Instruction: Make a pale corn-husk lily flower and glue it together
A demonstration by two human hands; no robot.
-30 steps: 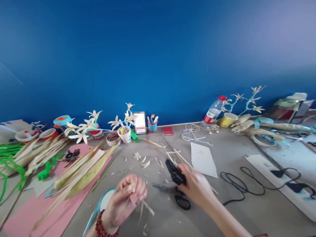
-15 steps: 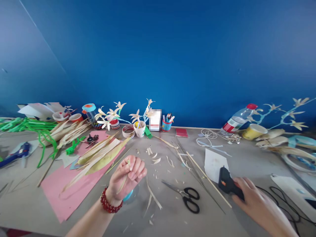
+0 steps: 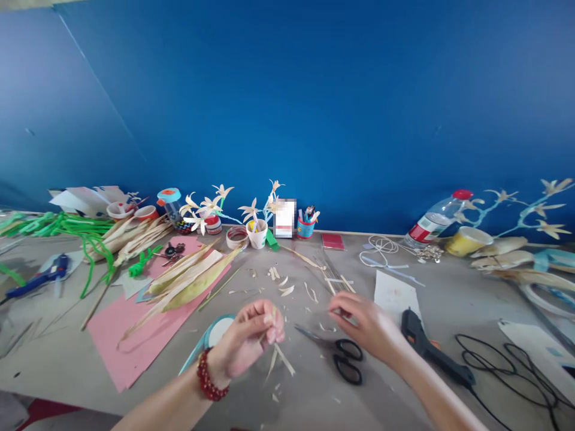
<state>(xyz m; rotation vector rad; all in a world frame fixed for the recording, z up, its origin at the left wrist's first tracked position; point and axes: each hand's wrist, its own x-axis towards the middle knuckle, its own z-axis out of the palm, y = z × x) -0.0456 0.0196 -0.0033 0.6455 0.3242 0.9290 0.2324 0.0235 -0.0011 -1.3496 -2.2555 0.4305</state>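
My left hand, with a red bead bracelet at the wrist, pinches a thin pale strip of dried husk, mostly hidden by the fingers. Across from it, my right hand hovers with its fingers loosely bent and apart; nothing shows in them. Black-handled scissors lie below my right hand, blades pointing left. A black hot glue gun rests right of that forearm, its nozzle end by a white sheet. Behind my left wrist is a roll of light blue tape.
Dried husks lie on pink paper at the left, near green pipe cleaners and a blue glue gun. Husk flowers stand in a paper cup at the back. A plastic bottle leans at right. Black cord loops there.
My right hand has let go of the black glue gun, now lying on the table, and moved left toward my left hand. The left hand has shifted slightly right and down, still pinching.
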